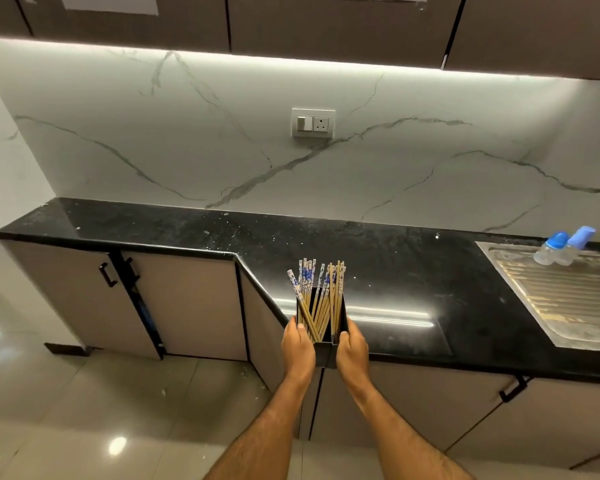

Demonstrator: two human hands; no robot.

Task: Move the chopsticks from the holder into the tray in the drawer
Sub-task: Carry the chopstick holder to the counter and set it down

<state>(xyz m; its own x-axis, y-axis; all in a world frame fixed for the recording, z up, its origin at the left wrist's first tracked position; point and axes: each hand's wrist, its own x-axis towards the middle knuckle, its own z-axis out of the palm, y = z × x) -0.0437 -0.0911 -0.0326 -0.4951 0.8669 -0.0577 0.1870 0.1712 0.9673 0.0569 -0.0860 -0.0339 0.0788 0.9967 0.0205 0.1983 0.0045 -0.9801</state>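
Bamboo chopsticks [317,299], many with blue-and-white patterned tops, stand bundled in a black rectangular holder [326,351]. Their long axes run roughly upright, tips down inside the holder and decorated ends fanned above its rim; one chopstick on the left-hand side leans outward at a marked tilt. The holder is gripped between both hands at the near edge of the black bench [395,271]; whether its base rests on the bench or hangs just off the edge cannot be told. The left hand [298,351] is closed around the holder's left wall, thumb hooked over the rim beside the leaning chopstick. The right hand [352,351] is closed on the right wall in mirror fashion. The chopsticks therefore lie directly between the hands and just above the fingers, equally near to each.

No open drawer and no tray are in view; only closed cabinet fronts [194,306] with black handles show beneath the bench. Judged from this, the transfer has not begun, and either hand would have to release the holder to draw a bundle upward along its axis, the free ends being the natural place to grip. Well to the right of the right hand, two blue-capped bottles [556,251] stand on the steel sink drainboard [568,299].
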